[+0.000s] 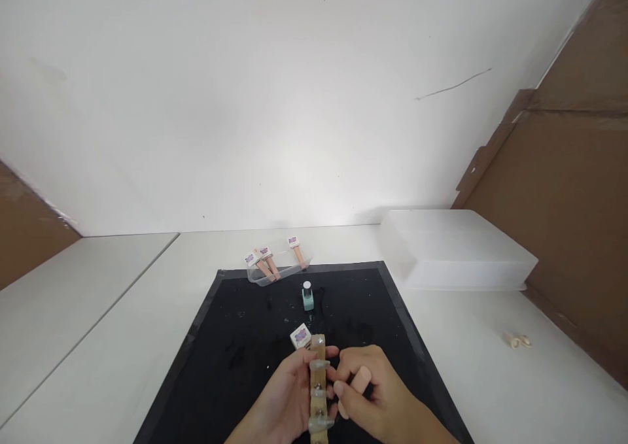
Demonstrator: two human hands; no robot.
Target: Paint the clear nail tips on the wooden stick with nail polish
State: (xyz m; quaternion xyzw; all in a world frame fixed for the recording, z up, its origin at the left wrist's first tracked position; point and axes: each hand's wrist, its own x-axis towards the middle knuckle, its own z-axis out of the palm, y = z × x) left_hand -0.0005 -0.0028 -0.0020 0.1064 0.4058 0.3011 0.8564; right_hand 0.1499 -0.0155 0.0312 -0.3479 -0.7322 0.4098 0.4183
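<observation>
My left hand [293, 392] is wrapped round a narrow wooden strip [318, 382] that carries several translucent pieces across it. In my right hand [375, 392] is a pale pink stick [362, 380], held between thumb and fingers just right of the strip. Near the strip's far end a small white box with a purple print [301, 336] lies on the black mat [245, 339]. Beyond it stands a teal bottle with a white cap [308, 297].
A clear tray [287, 272] at the mat's far edge holds several pink sticks with white printed tops. A white translucent box [461, 248] stands at the right back. Small beige rings [513, 341] lie on the table at the right. A white wall rises behind.
</observation>
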